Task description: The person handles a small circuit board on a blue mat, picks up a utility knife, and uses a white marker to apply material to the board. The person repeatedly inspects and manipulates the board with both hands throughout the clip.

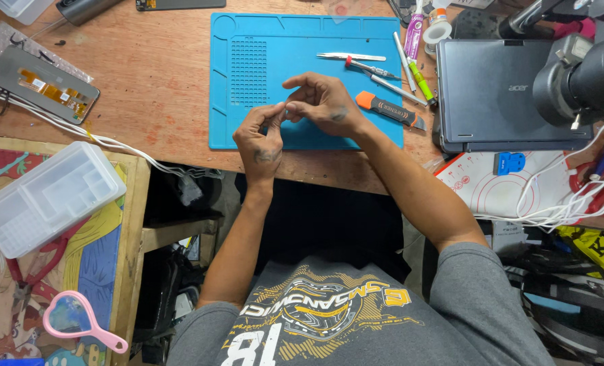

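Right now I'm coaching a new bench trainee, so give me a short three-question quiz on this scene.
1. True or false: both hands meet above the blue mat.
2. Which tool lies nearest the right hand? A tweezers B orange-handled opener C pink mirror
3. What rests right of the mat?

Key:
1. True; the left hand touches the right at the fingertips.
2. B
3. A closed dark laptop.
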